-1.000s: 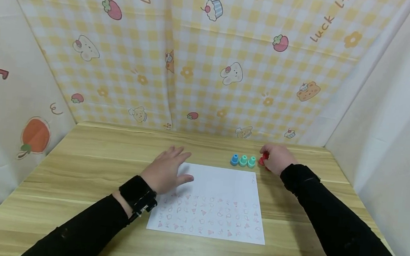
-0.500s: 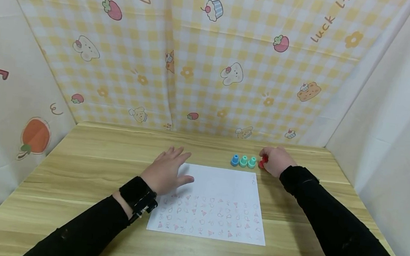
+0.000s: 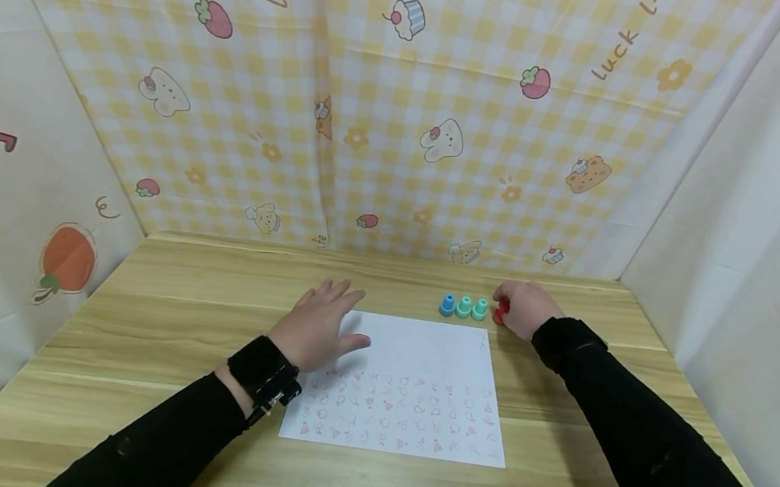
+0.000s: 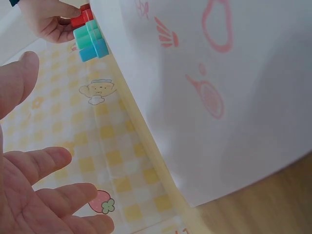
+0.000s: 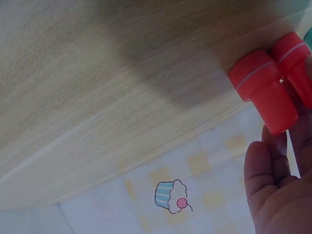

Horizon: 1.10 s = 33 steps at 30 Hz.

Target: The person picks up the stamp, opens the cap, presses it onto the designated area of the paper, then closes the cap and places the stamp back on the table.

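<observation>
My right hand [image 3: 528, 308] pinches a red stamp [image 3: 500, 314] at the right end of a row at the back of the table. In the right wrist view, a second red stamp [image 5: 265, 92] stands right beside the gripped one [image 5: 294, 61], whose upper part the fingers partly hide. To their left stand two mint-green stamps [image 3: 480, 309] and a blue stamp [image 3: 447, 305]. My left hand [image 3: 311, 331], fingers straight and spread, lies over the left edge of a white sheet of paper [image 3: 415, 348]. Rows of small pink-red prints cover the sheet's near half.
A wooden table [image 3: 216, 289] carries everything. Behind it hangs a yellow-checked cloth [image 3: 383, 172] with cartoon prints, and white cloth [image 3: 751, 231] closes off both sides. Black straps circle both wrists, and the left one [image 3: 262, 379] overlaps the sheet's left side.
The right hand has shifted slightly toward the near side, still pinching the red stamp. The left hand and the sheet stay practically where they were.
</observation>
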Available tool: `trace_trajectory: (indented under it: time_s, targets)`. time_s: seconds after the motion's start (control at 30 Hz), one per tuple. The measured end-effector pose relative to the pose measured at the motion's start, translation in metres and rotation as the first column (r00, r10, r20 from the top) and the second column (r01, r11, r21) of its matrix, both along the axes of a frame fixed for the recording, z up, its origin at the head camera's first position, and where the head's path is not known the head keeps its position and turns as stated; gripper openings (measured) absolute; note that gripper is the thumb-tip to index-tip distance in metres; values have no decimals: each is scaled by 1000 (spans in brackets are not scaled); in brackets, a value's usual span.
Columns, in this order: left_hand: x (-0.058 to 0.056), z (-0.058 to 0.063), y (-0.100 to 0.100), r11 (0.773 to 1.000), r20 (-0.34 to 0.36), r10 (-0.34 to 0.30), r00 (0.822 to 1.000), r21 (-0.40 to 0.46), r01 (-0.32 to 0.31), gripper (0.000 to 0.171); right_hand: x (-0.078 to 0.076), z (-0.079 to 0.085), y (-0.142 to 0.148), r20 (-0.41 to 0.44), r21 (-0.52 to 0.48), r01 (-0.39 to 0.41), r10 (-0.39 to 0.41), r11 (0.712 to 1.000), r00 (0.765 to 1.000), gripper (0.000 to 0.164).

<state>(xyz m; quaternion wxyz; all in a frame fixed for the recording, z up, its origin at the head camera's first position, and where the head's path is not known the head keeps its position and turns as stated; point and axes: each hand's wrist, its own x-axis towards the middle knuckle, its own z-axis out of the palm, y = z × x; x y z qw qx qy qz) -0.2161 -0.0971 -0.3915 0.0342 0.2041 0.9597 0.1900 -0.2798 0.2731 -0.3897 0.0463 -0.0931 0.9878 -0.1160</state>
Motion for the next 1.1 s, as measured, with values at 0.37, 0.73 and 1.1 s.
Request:
trace_trajectory:
  time_s: [0.37,0.73,1.1]
  targets:
    - [1,0,0,1000,-6,4,1000,-5,-4,79,7,9,-10,-52,-51,-79,77,996,996,34]
    - [3,1,1,1000,2,2,1000,7,-2,79,3,7,-22,-52,-38,-79,77,996,996,30]
    - [6,0,5,1000,4,-13,1000,29,13,79,2,3,-26,-44,-34,-66,64,997,997,26]
